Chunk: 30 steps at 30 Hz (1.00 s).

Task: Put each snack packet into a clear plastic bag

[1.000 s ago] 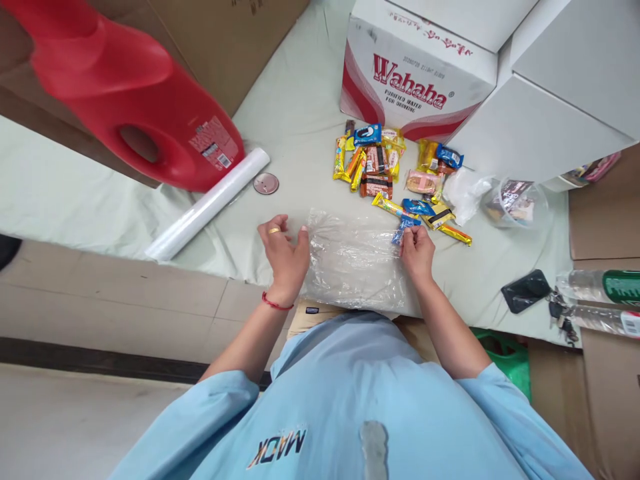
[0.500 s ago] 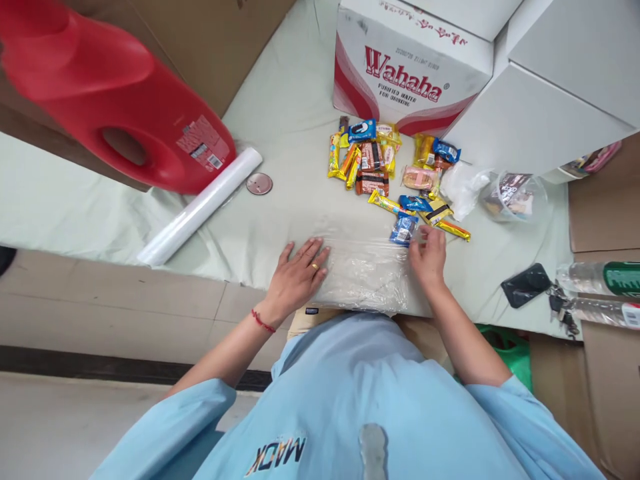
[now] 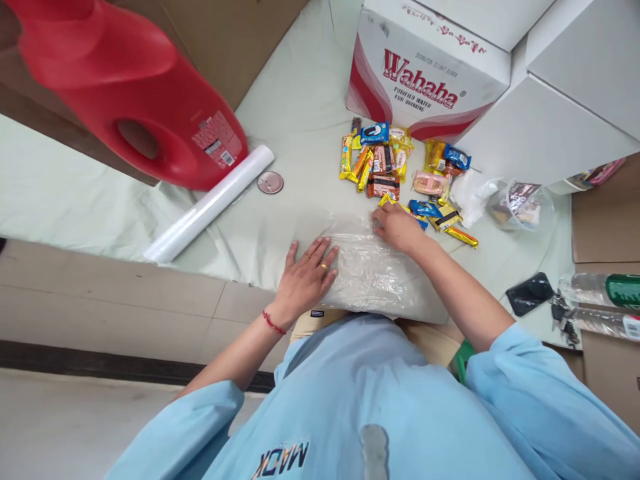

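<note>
A clear, wrinkled plastic bag (image 3: 365, 273) lies flat at the table's front edge. My left hand (image 3: 307, 273) rests palm down on its left side, fingers stretched out and a ring on one of them. At the bag's far right edge, my right hand (image 3: 400, 230) has its fingers curled down and drawn together on the plastic; the fingertips are partly hidden. Just beyond that hand are a yellow wrapped snack (image 3: 387, 200) and a blue packet (image 3: 424, 208). The hand covers part of another blue packet.
Several wrapped snacks (image 3: 384, 160) lie before a Wahaha carton (image 3: 425, 87). To the right are white crumpled plastic (image 3: 473, 197), a clear tub (image 3: 523, 207), a phone (image 3: 530, 293) and bottles (image 3: 585, 290). A plastic roll (image 3: 210, 203) and red jug (image 3: 165, 113) stand left.
My right hand has moved left from the bag's right side to its far edge, now covering part of a blue packet. My left hand stays flat on the bag. The view has shifted slightly.
</note>
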Available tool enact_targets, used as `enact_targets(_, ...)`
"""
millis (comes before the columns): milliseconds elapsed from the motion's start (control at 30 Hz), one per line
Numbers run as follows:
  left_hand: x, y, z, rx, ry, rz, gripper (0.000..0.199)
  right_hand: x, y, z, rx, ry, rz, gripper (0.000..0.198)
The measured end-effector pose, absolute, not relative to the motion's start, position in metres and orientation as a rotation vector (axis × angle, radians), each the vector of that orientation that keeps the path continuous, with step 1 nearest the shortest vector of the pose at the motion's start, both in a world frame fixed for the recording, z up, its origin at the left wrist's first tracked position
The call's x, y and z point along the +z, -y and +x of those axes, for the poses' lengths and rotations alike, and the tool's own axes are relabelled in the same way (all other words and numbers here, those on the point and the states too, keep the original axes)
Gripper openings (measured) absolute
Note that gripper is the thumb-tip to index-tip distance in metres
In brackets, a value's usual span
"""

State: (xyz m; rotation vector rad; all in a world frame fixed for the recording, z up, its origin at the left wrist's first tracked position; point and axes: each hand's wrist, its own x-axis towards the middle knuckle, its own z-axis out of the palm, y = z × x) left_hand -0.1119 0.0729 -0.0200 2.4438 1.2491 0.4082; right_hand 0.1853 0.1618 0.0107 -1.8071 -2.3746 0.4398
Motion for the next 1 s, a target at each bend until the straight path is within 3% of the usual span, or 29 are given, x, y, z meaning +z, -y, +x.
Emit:
enact_targets(267, -0.023, -0.077, -0.122, 0.517, -1.263, 2.287, 0.050, 0.036, -0.135, 0.182, 0.015, 1.872, -1.738, 0.031)
enact_targets(467, -0.001, -0.084, -0.123, 0.685, -1.459, 2.295, 0.033, 0.026, -0.041, 0.140, 0.422, 2.297, -1.414, 0.025)
enact_targets(733, -0.016, -0.094, -0.120, 0.400, -1.386, 2.404, 0.053, 0.009, 0.005, 0.156, 0.695, 2.311, -1.301, 0.027)
enact_targets(867, -0.022, -0.093, -0.125, 0.365, -1.354, 2.454, 0.058, 0.013, -0.003, 0.210, 0.433, 1.797, -1.743, 0.026)
enact_targets(1000, -0.019, -0.093, -0.123, 0.346, -1.364, 2.487, 0.060, 0.002, -0.043, 0.253, 0.341, 1.318, -2.229, 0.040)
